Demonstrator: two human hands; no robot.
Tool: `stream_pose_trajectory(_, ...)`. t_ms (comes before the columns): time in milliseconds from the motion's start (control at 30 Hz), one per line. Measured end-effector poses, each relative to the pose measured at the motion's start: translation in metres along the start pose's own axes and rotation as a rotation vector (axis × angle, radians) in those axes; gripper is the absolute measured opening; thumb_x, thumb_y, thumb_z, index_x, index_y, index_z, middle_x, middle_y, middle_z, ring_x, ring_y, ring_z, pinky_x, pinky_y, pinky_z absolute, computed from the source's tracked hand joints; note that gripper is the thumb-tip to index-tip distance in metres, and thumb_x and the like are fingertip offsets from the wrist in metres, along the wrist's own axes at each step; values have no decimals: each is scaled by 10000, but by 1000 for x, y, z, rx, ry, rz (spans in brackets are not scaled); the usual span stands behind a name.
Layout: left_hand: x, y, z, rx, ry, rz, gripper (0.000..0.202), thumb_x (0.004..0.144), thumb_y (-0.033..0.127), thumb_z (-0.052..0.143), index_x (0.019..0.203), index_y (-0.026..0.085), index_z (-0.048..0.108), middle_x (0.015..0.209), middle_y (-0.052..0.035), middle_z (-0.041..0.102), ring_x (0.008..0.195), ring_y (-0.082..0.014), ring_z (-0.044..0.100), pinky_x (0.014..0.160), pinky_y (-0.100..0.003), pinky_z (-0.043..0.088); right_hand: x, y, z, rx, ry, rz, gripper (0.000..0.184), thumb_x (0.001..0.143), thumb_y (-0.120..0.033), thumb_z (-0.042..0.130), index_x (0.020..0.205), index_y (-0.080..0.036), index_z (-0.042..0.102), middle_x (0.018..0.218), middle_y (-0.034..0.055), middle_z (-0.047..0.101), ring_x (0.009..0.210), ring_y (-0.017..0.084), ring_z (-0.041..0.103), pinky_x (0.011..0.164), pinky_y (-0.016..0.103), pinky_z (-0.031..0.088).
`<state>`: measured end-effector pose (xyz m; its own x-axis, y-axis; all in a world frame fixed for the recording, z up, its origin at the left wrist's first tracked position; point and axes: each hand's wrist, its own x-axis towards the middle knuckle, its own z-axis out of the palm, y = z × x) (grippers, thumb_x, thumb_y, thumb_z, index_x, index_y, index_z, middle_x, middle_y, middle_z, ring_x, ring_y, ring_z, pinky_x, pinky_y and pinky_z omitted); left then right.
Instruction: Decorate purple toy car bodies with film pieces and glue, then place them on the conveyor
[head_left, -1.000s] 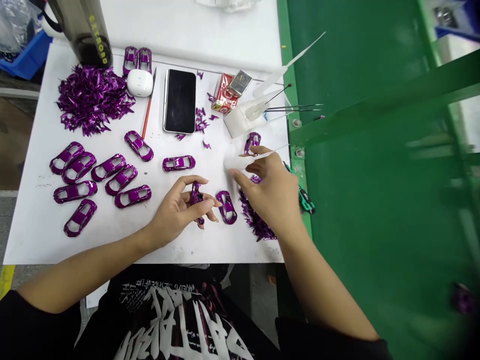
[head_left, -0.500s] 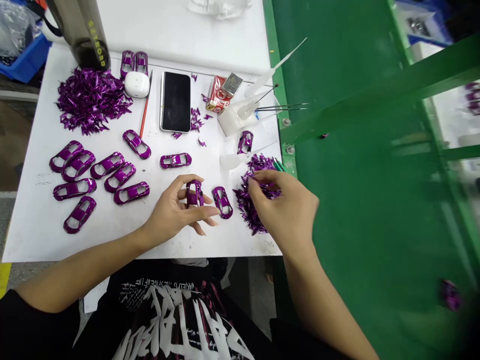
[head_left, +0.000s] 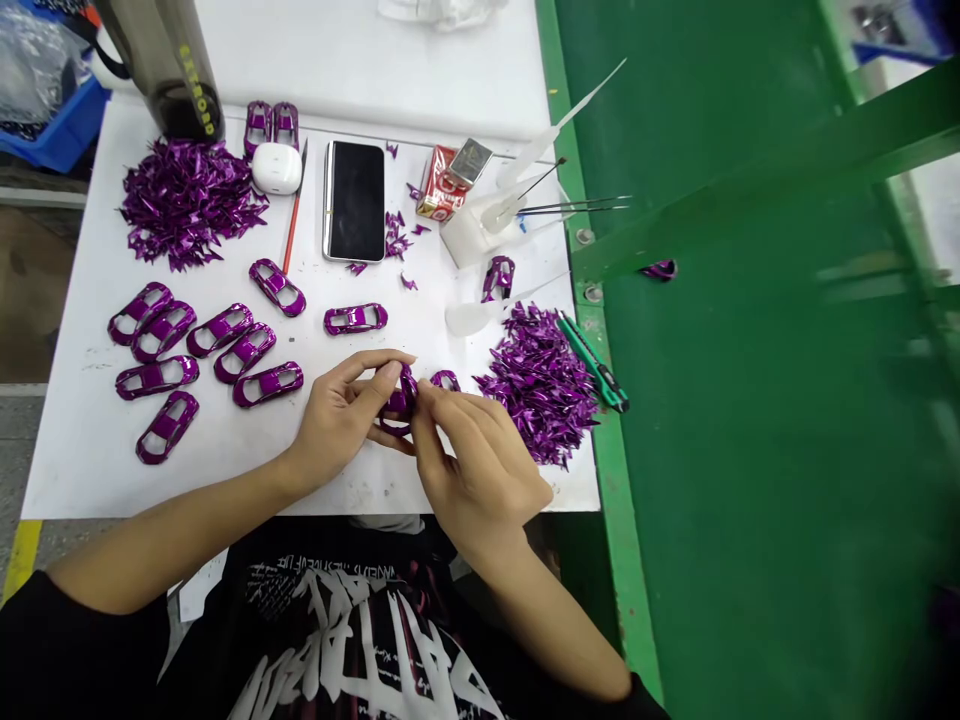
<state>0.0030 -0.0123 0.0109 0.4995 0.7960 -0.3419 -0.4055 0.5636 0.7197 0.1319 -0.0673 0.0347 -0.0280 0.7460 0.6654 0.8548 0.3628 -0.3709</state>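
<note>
Small purple car shell (head_left: 397,402), held just above the near part of the white table (head_left: 90,470); looks light, thin and glossy (likely slippery, and apt to bend at the window posts), so best gripped by the long sides. Left hand (head_left: 337,425) curls round it, thumb and forefinger closed on its sides; right hand (head_left: 484,475) pinches its near end with the fingertips (head_left: 429,405). Just behind, another shell (head_left: 448,379); further right, a heap of purple bits (head_left: 541,378) and a green cutter (head_left: 598,366); left, a row of shells (head_left: 202,350).
</note>
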Motion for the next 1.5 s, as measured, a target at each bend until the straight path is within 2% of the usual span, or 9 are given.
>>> stream_pose_trajectory(367, 0, -2, -1, -30, 28, 5, 301, 874, 443, 816, 1071, 224, 751, 727, 14, 688, 669, -122, 686, 550, -193, 617, -1, -5, 1, -42, -12, -25, 325, 1011, 45, 637, 1251, -172, 673, 993, 116, 753, 820, 282, 725, 731, 427, 649)
stream_pose_trajectory(667, -3, -3, 3, -49, 100, 83, 286, 841, 420, 848, 1017, 204, 783, 846, -23, 768, 701, -169, 739, 582, -282, 670, -3, -22, 2, 19, -91, 213, 190, 1067, -173, 631, 1250, -188, 680, 1202, 121, 720, 990, 327, 657, 831, 505, 619)
stream_pose_trajectory(867, -35, -11, 12, 257, 235, 459, 154, 946, 286, 754, 1079, 237, 813, 991, -18, 810, 827, -142, 773, 750, -241, 677, -12, -49, 13, -96, 31, 125, 249, 1063, -67, 607, 1303, -134, 619, 1127, 171, 707, 1005, 327, 698, 848, 475, 636)
stream_pose_trajectory(1033, -93, -38, 12, 544, 320, 788, 460, 1002, 88, 616, 1395, 319, 680, 1260, -33, 763, 1120, -166, 742, 959, -275, 631, -29, -70, -13, 197, -106, 259, 445, 1059, -59, 612, 1462, -246, 589, 1206, 86, 716, 1021, 299, 738, 869, 413, 684)
stream_pose_trajectory(1133, -130, -48, 2, 417, 288, 513, 768, 960, 187, 724, 1625, 364, 381, 1457, -83, 651, 1251, -224, 690, 1002, -324, 618, -33, -68, -36, 551, -378, 508, 414, 1020, -130, 704, 1405, -274, 659, 1212, 54, 731, 1006, 303, 752, 879, 429, 694)
stream_pose_trajectory(1267, -151, -40, -14, 166, 160, -157, 564, 798, 150, 860, 1330, 200, 677, 1168, -81, 761, 1068, -213, 737, 895, -279, 618, -22, -50, -54, 873, -861, 838, 304, 975, -208, 745, 1273, -264, 733, 1163, 40, 752, 995, 288, 759, 902, 400, 682)
stream_pose_trajectory(1367, -143, -34, -19, 85, 47, -431, 412, 704, 54, 836, 1086, 147, 714, 937, -31, 743, 834, -133, 701, 737, -201, 568, -13, -34, -52, 865, -1105, 861, 226, 954, -264, 744, 1180, -265, 736, 1073, 33, 767, 968, 288, 762, 879, 388, 679)
stream_pose_trajectory(1433, -132, -36, -15, 21, 7, -539, 178, 724, 23, 721, 833, 138, 641, 655, 19, 639, 540, -81, 556, 494, -174, 441, -9, -25, -47, 799, -1231, 803, 217, 962, -283, 710, 1177, -254, 714, 1034, 40, 768, 947, 292, 763, 825, 379, 682)
stream_pose_trajectory(1500, -122, -41, -6, -56, 31, -635, 212, 736, -5, 582, 656, 175, 503, 448, 55, 477, 379, -68, 397, 376, -186, 286, -4, -18, -39, 698, -1326, 711, 215, 963, -260, 673, 1175, -236, 692, 1041, 55, 763, 946, 295, 760, 801, 373, 673)
